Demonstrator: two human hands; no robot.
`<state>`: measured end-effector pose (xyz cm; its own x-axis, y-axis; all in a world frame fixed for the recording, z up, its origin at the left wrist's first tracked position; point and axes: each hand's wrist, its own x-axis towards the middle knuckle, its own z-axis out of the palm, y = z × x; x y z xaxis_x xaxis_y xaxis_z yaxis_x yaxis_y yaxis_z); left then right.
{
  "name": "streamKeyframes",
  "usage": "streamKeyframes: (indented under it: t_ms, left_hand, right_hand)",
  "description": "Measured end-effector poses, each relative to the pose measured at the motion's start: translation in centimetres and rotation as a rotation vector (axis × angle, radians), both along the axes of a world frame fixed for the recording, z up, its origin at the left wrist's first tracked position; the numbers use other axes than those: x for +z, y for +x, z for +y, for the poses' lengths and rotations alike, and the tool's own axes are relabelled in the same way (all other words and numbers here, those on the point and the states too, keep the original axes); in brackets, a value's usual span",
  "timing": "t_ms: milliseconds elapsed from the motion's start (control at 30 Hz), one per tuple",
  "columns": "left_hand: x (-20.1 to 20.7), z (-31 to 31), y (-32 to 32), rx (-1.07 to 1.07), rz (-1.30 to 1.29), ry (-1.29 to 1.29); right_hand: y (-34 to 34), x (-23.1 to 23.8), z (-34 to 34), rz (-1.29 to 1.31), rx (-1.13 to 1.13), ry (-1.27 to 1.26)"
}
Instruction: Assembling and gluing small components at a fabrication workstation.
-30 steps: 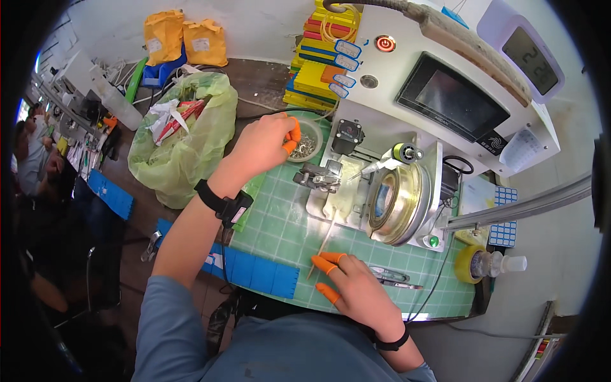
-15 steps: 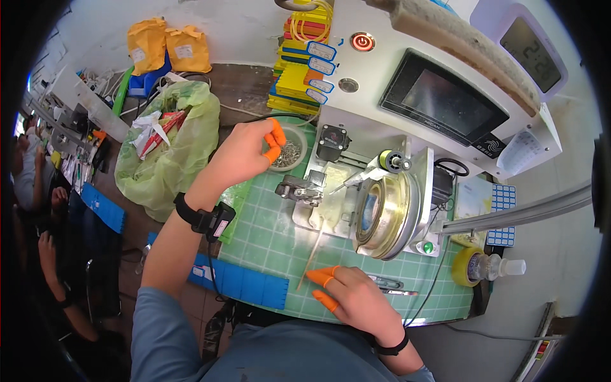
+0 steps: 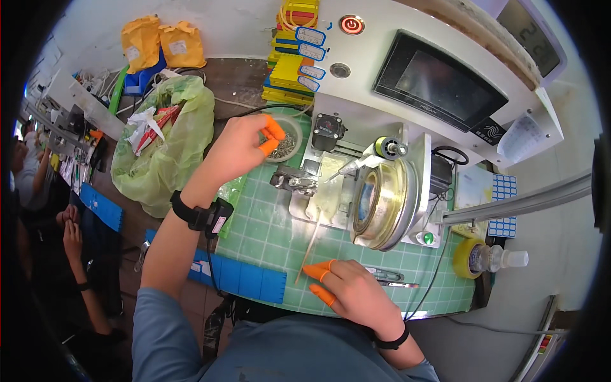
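Orange caps (image 3: 273, 127) on the left hand (image 3: 237, 144), thumb and forefinger a narrow gap apart over the bowl (image 3: 299, 141); impossible to make out anything pinched between them. Inside the bowl, a heap of small silvery parts (image 3: 284, 149): probably metal, light, stiff and a little slippery, prone to catch on one another or scatter. Best taken singly, by an edge, with the fingertips. Farther right on the mat (image 3: 264, 216), aslant below the machine (image 3: 369, 60), a thin pale stick (image 3: 310, 247): likely light and stiff, perhaps easy to snap, so better held near its middle. Close to its near end, the right hand (image 3: 353, 290), palm down with thumb and forefinger spread, either touching the stick or just beside it (too close to call).

Beyond, at far left, a co-worker's hands (image 3: 71, 232) in shadow. Next, a crumpled green bag (image 3: 172, 169) on the dark worktop (image 3: 237, 77), against a pale wall (image 3: 235, 32). Then a stack of coloured boards (image 3: 287, 71), squeezed beside the machine, with a dark screen (image 3: 439, 83) and a broad wheel (image 3: 382, 207). Right of the right hand, slim metal tools (image 3: 388, 275); near the worktop's right edge, yellow tape (image 3: 468, 258) and a clear bottle (image 3: 499, 258).
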<state>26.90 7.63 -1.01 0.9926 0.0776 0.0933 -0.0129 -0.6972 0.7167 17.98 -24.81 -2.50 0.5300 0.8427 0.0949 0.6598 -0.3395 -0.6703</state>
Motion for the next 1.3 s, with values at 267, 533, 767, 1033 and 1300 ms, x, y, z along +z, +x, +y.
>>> streamKeyframes:
  t_ms: [267,533,767,1033,1300]
  left_hand:
    - [0.2,0.3,-0.2,0.017,0.062,-0.009]
    - [-0.8,0.7,-0.2,0.005,0.012,-0.104]
    - [-0.2,0.1,-0.5,-0.006,-0.064,0.031]
    - [-0.8,0.2,-0.2,0.007,-0.126,0.093]
    - [-0.9,0.6,0.2,0.046,-0.028,-0.039]
  right_hand:
    - [0.0,-0.5,-0.5,-0.018,-0.015,0.007]
    - [-0.1,-0.3,-0.7,-0.028,-0.017,0.003]
    - [0.0,-0.8,-1.3,-0.014,-0.025,0.030]
    - [0.0,-0.6,-1.8,0.009,-0.022,0.004]
    - [0.3,-0.9,-2.7,-0.009,-0.027,0.037]
